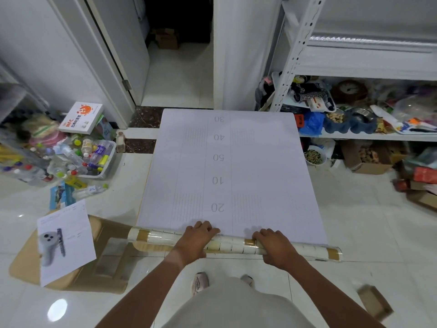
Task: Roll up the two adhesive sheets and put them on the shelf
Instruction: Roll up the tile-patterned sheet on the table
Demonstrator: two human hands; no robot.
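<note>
An adhesive sheet (260, 166) lies flat on the floor, white backing up, printed with numbers and ruler lines. Its near end is wound into a roll (156, 236) showing a cream and tan tile pattern. My left hand (196, 237) lies over the roll left of centre, fingers reaching onto the flat backing. My right hand (272, 243) grips the roll right of centre, thumb underneath. A second sheet's edge (147, 171) seems to peek out along the left side beneath the first. The white metal shelf (354, 67) stands at the back right.
The shelf's lower level holds clutter, a blue bag (312, 123) and bowls. A bin of plastic bottles (94, 159) sits at the left. Flattened cardboard with a printed paper (66, 242) lies near left. A small box (373, 304) sits near right. An open doorway is behind.
</note>
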